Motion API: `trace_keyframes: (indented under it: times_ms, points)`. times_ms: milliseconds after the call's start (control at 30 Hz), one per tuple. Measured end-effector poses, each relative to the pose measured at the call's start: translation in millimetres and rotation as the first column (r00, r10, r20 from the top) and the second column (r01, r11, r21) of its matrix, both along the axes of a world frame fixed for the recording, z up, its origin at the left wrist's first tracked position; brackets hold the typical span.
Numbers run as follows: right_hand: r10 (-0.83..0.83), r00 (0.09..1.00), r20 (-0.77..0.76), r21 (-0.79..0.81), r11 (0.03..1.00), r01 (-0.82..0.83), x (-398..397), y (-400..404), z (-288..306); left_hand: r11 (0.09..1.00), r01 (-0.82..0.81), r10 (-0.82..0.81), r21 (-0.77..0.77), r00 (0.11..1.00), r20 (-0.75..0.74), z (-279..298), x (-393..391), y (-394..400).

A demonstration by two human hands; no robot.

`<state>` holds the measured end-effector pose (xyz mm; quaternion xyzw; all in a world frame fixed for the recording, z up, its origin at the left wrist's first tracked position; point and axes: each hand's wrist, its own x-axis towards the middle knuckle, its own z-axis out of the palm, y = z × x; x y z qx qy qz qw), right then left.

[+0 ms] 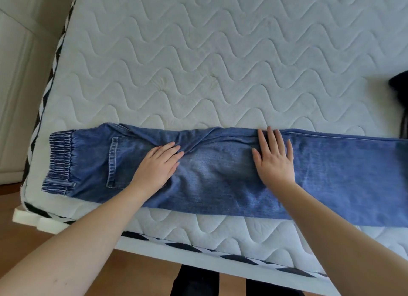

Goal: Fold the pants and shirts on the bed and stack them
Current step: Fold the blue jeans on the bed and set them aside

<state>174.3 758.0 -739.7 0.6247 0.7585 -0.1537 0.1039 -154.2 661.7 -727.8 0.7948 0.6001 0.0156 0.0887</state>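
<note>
Blue denim pants (220, 180) lie lengthwise along the near edge of the white quilted mattress (198, 63), folded leg over leg. Their elastic waistband is at the left, and the legs run off the frame to the right. My left hand (157, 165) rests flat on the seat area beside the back pocket, fingers straight and touching a bunch of wrinkles. My right hand (273, 156) presses flat on the thigh part, fingers spread and reaching the far edge of the fabric. Neither hand grips the cloth.
A dark garment (399, 83) shows at the right edge of the mattress. The mattress has a black-and-white patterned border (198, 249). White cupboard doors (19, 74) stand to the left, and wooden floor (19, 207) lies below.
</note>
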Motion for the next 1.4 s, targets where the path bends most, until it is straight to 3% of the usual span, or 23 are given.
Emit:
trace_keyframes:
  times_ms: [100, 300, 433, 633, 833, 967, 1100, 1200, 1400]
  points:
    - [0.009, 1.0, 0.011, -0.014, 1.0, -0.009, 16, -5, 0, 0.996, -0.08, 0.079, 0.05, 0.997, 0.014, 5, 10, 6]
    - [0.067, 0.997, -0.038, -0.061, 0.996, -0.069, 44, -14, -2, 0.964, -0.262, 0.264, -0.046, 0.963, 0.052, 16, 26, 19]
    - [0.068, 0.996, -0.059, -0.061, 0.996, -0.072, 47, -12, 1, 0.979, -0.202, 0.199, 0.023, 0.976, 0.089, 20, 12, 12]
    - [0.029, 0.996, -0.087, -0.041, 0.999, -0.033, 36, -13, 8, 0.988, -0.151, 0.151, 0.003, 0.988, 0.02, 15, 4, -2]
    - [-0.079, 0.951, -0.298, 0.293, 0.941, 0.17, 4, -17, 21, 0.98, -0.193, 0.193, 0.044, 0.981, 0.018, 14, 19, 18]
    - [0.098, 0.924, -0.369, 0.222, 0.975, -0.014, -41, -17, 26, 0.981, -0.19, 0.191, 0.033, 0.981, -0.028, 1, 25, 36]
    - [0.29, 0.906, -0.308, 0.078, 0.957, -0.28, -80, -19, 15, 0.972, -0.214, 0.199, -0.101, 0.97, -0.141, -15, 30, 33]
    - [0.256, 0.946, -0.201, -0.018, 0.964, -0.265, -73, -15, -4, 0.942, -0.277, 0.247, -0.187, 0.954, -0.168, -22, 17, 31]
    - [0.258, 0.961, -0.098, -0.027, 0.965, -0.262, -37, -10, -13, 0.93, -0.267, 0.212, -0.251, 0.951, -0.226, -22, 2, 33]
